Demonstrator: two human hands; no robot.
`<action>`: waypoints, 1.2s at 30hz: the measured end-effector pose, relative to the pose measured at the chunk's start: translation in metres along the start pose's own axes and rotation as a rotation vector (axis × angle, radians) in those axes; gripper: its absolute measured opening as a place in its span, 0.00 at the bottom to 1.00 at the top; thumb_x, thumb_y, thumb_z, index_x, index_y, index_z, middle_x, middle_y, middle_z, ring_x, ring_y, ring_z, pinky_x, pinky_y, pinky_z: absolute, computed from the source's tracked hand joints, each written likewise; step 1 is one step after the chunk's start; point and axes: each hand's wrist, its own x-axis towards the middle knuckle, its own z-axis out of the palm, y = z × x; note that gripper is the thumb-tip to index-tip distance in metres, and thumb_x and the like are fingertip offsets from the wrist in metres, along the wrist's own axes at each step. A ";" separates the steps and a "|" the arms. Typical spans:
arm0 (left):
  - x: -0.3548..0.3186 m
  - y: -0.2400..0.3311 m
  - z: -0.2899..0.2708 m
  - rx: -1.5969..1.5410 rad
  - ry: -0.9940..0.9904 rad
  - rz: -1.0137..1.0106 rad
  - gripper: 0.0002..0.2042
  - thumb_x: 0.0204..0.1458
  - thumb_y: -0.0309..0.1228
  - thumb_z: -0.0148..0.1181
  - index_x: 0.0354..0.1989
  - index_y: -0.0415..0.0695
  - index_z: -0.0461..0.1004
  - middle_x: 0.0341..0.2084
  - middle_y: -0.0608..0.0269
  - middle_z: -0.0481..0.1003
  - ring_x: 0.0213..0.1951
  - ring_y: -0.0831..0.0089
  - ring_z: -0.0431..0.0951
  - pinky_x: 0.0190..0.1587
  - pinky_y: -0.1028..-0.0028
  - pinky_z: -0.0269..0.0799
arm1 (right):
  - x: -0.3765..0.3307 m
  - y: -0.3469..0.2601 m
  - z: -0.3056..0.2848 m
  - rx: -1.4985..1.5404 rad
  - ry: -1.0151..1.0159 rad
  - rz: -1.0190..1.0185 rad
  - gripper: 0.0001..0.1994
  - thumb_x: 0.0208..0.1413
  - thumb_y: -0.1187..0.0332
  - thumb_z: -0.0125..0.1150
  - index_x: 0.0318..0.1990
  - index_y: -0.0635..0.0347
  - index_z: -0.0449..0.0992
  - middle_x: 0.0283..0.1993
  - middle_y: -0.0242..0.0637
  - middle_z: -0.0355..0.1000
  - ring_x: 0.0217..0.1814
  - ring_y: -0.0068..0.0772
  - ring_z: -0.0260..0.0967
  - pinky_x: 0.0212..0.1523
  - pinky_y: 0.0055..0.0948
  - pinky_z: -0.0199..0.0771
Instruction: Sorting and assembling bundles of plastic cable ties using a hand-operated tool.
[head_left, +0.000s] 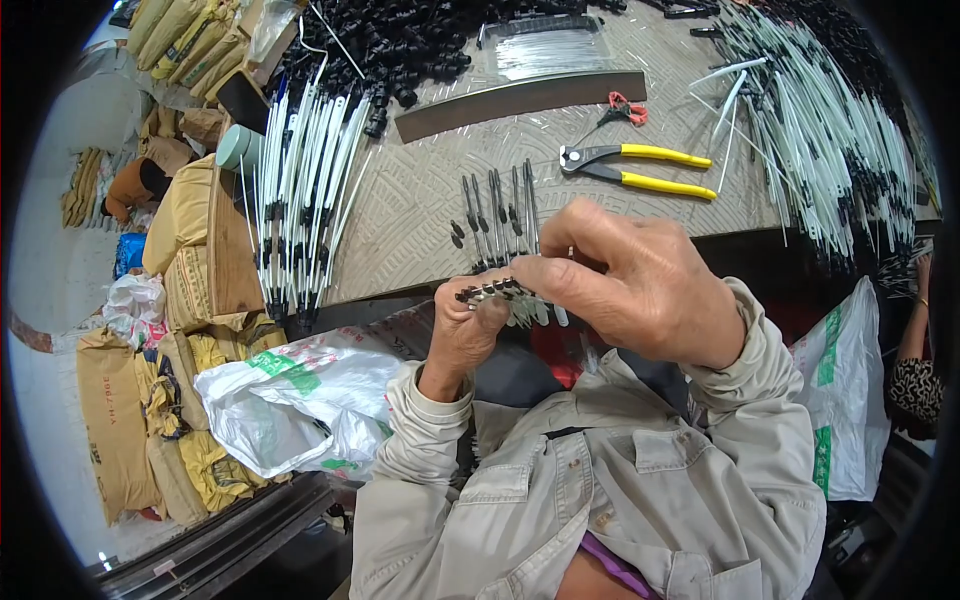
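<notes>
**Both hands closed on a small bundle of black-tipped white rods**

Both hands meet just in front of the near edge of the patterned worktable (420,200). Left hand (465,335) is curled into a fist around the lower part of a fanned bundle of thin rods (500,215), thumb pressed over a row of dark tips at the fist's top. Right hand (640,285) comes across from the right, its fingers bent and pinched onto the same bundle, just touching the left hand. The rods stand nearly upright, spreading like a fan above the two hands, with pale ends showing below the right hand's fingers.

On the worktable, just beyond the right hand, lie yellow-handled cutting pliers (640,165), jaws pointing left. Small red-handled snips (622,108) lie a little farther back from the pliers, beside a long grey metal strip (520,97). Left of the hands, a row of white rods with black fittings (300,190) lies along the worktable. A bigger heap of similar rods (830,150) fills the table's right side, and a pile of loose black connectors (400,45) covers its far end.

Below the worktable's left edge sits a white plastic bag (300,400), with brown sacks (120,420) stacked beside it.
</notes>
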 end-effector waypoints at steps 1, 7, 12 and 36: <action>0.001 0.000 0.000 0.001 -0.005 0.002 0.23 0.51 0.45 0.58 0.40 0.33 0.74 0.22 0.73 0.72 0.23 0.87 0.63 0.24 0.84 0.59 | 0.000 -0.001 -0.001 -0.011 -0.013 0.007 0.13 0.38 0.76 0.59 0.36 0.61 0.74 0.27 0.35 0.62 0.20 0.23 0.64 0.17 0.21 0.63; 0.001 0.001 0.002 -0.010 0.004 0.030 0.25 0.49 0.48 0.59 0.39 0.32 0.75 0.24 0.69 0.74 0.24 0.85 0.67 0.26 0.83 0.62 | -0.001 -0.006 -0.004 0.031 -0.042 0.033 0.11 0.39 0.73 0.57 0.35 0.63 0.74 0.27 0.36 0.63 0.21 0.25 0.65 0.18 0.21 0.64; 0.001 0.003 0.002 0.057 -0.002 0.035 0.25 0.50 0.48 0.58 0.36 0.32 0.75 0.23 0.68 0.74 0.24 0.84 0.68 0.27 0.82 0.63 | -0.002 -0.002 -0.004 0.028 -0.061 0.010 0.10 0.40 0.73 0.56 0.34 0.63 0.73 0.27 0.37 0.64 0.22 0.26 0.65 0.18 0.22 0.64; 0.006 -0.010 -0.009 0.229 -0.058 0.160 0.17 0.53 0.40 0.54 0.18 0.40 0.69 0.10 0.70 0.64 0.14 0.80 0.63 0.18 0.77 0.58 | 0.014 0.001 0.010 0.072 -0.051 -0.125 0.19 0.41 0.70 0.57 0.45 0.61 0.72 0.30 0.38 0.68 0.26 0.32 0.69 0.25 0.26 0.70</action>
